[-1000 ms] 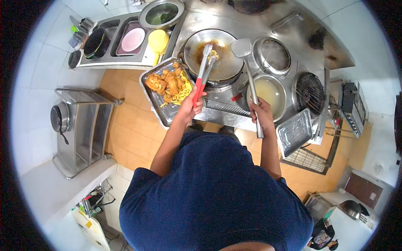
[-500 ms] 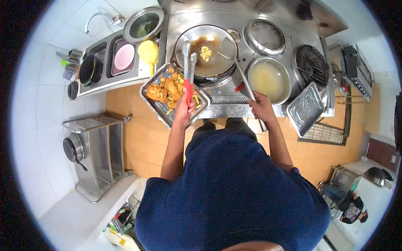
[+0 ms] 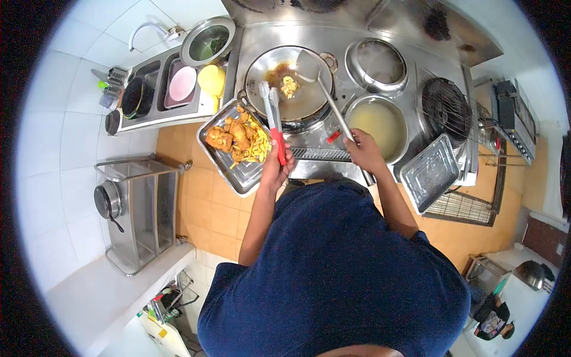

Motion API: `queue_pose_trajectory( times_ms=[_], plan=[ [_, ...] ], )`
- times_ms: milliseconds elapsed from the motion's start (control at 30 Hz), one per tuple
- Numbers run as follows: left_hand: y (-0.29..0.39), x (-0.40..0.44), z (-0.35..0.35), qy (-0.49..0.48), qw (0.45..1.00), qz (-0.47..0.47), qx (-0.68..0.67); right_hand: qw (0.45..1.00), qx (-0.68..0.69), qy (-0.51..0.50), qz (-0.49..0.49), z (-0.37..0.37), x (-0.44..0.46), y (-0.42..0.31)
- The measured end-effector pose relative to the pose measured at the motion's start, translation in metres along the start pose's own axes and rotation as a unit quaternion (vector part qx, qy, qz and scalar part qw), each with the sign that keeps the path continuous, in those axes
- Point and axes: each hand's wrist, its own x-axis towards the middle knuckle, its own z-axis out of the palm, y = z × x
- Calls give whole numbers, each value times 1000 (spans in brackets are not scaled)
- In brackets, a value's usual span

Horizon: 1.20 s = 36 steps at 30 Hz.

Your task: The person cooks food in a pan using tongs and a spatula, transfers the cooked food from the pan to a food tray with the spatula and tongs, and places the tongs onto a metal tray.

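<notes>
Through my head camera, I see a brightly lit scene. Whitish glare streaks the metal around the wok (image 3: 309, 107). Fisheye distortion bows the walls well left and right of it, black vignetting surrounds the view, and fine speckle covers darker areas.

the left hand (image 3: 277, 165) grips red-handled tongs (image 3: 278, 143), their tips slightly apart near the wok's lower left rim. the right hand (image 3: 364, 152) holds a long metal spatula (image 3: 335, 107), its blade inside the wok (image 3: 315, 101) beside a small clump of yellowish food (image 3: 289, 87). left of the wok, a metal tray (image 3: 244, 178) carries fried pieces (image 3: 220, 140) and yellow strips (image 3: 257, 147). to its right, a pot (image 3: 405, 132) contains pale yellow liquid (image 3: 377, 128).
</notes>
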Motion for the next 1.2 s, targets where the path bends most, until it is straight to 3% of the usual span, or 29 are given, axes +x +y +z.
queue_pose_trajectory(
  times_ms=[67, 100, 167, 233, 300, 400, 500, 600, 867, 1033, 1200],
  plan=[
    [-2, 3, 15, 21, 999, -4, -42, 998, 42, -36, 36, -11, -8, 3],
    [-6, 9, 2, -38, 998, -1, -40, 997, 58, -49, 28, -17, -11, 11],
    [-5, 7, 13, -44, 999, 8, -13, 990, 67, -102, 67, -31, -7, 37],
    [-9, 10, 18, -87, 995, 22, -33, 996, -6, -74, 46, -35, -4, 33],
    [-12, 16, 25, -90, 995, 16, -39, 991, -12, -73, 111, -36, 1, 19],
    [-17, 18, 36, -68, 997, -3, -45, 982, 120, -78, 126, -31, 4, 18],
    [-20, 16, 46, -52, 998, 2, -24, 890, 327, -202, 246, -42, 15, -6],
    [-21, 15, 55, -20, 1000, 13, 7, 837, 397, -261, 272, -51, 34, -7],
    [-34, -4, 72, -3, 1000, 6, 23, 877, 297, -264, 269, -21, 47, -2],
    [-45, 2, 66, -7, 1000, 5, 25, 904, 272, -247, 219, -13, 44, 5],
    [-48, 3, 70, 55, 998, 27, 18, 923, 235, -245, 182, -19, 48, 13]
  ],
)
